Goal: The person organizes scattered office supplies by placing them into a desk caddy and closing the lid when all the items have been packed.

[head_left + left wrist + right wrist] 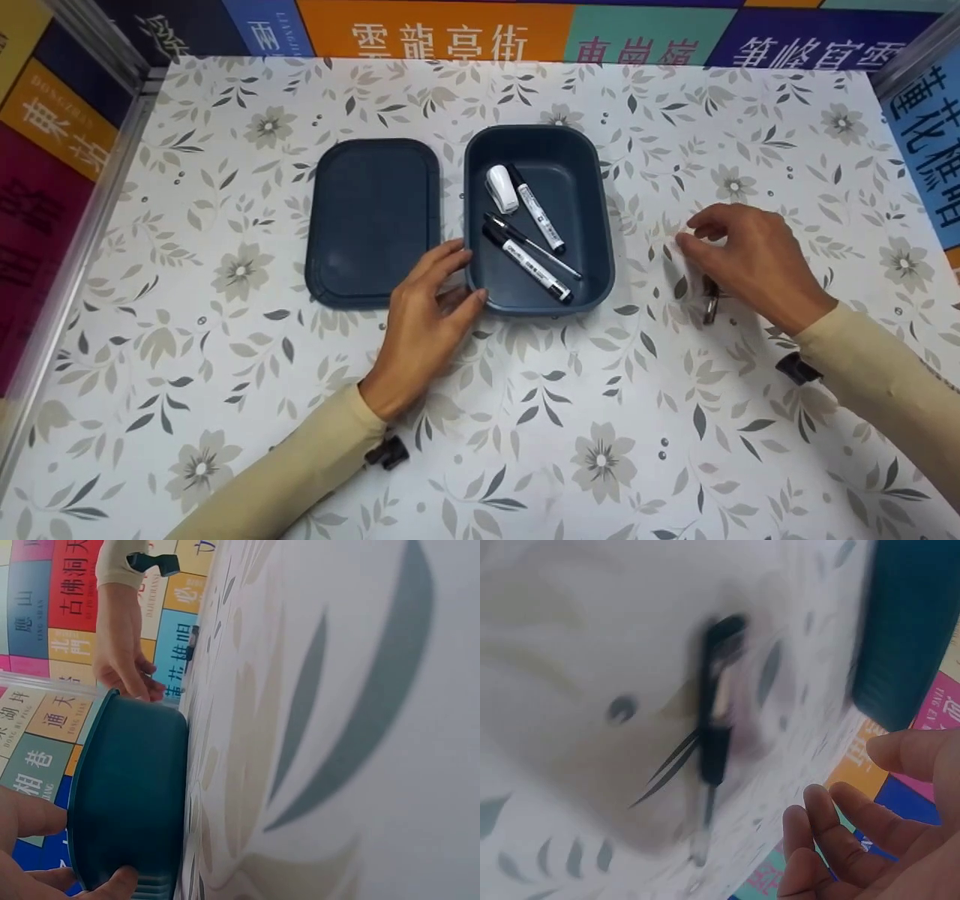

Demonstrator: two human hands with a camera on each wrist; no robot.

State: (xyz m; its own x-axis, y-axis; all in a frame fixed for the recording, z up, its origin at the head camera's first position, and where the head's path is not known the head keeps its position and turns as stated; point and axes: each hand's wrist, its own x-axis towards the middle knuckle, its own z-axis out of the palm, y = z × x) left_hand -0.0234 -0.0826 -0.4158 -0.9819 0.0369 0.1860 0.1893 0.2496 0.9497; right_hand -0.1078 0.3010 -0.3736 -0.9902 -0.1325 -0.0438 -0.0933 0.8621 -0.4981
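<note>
Flowery tabletop, and pretty much mid-table sits a dark blue box with a matching lid just beside it. Left hand touches the box, fingers apart; right hand, fingers loosely parted, is right by a small dark pen lying on the tabletop.

Both forearms angle inward; the left hand reaches forward, thumb parted from the fingers; the right hand hovers, its fingers loosely bent.
</note>
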